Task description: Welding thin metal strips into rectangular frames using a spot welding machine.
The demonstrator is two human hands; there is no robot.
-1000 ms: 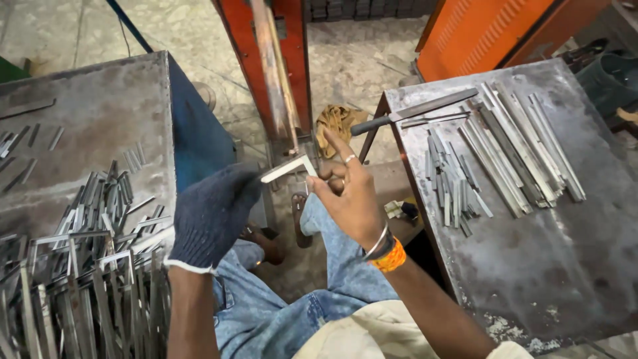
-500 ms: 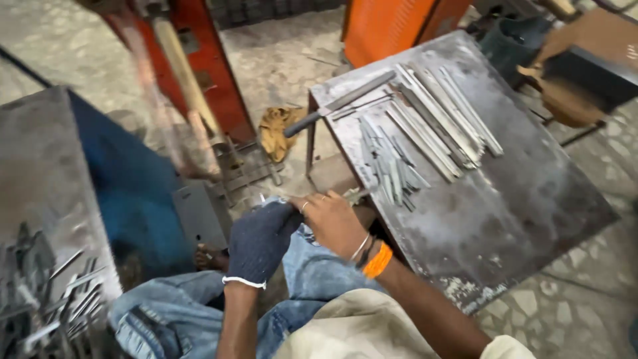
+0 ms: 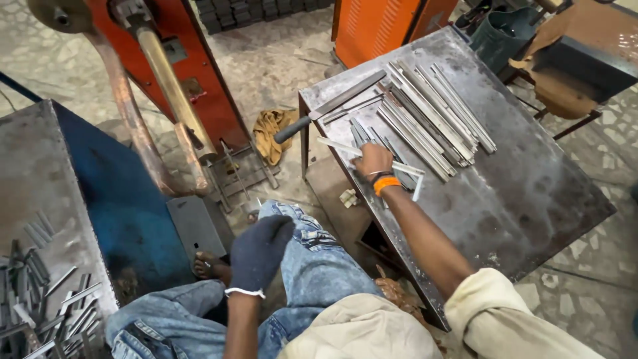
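Right hand [image 3: 372, 159] now on strips [image 3: 385, 149]

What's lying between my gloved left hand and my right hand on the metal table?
In the head view, only the jeans-clad knee and table edge lie between the gloved left hand and right hand.

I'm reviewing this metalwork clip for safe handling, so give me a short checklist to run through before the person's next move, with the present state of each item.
1. Right hand on the strips: ok, it rests on the short metal strips on the steel table.
2. Right hand protected: not ok, it is bare, with only an orange wristband.
3. Left hand protected: ok, it wears a dark glove.
4. Left hand free: ok, it hangs over the knee and holds nothing visible.
5. Firm grip on a strip: cannot tell, the fingers are hidden under the hand.
6. Long strips stable: ok, they lie flat, away from the table edge.
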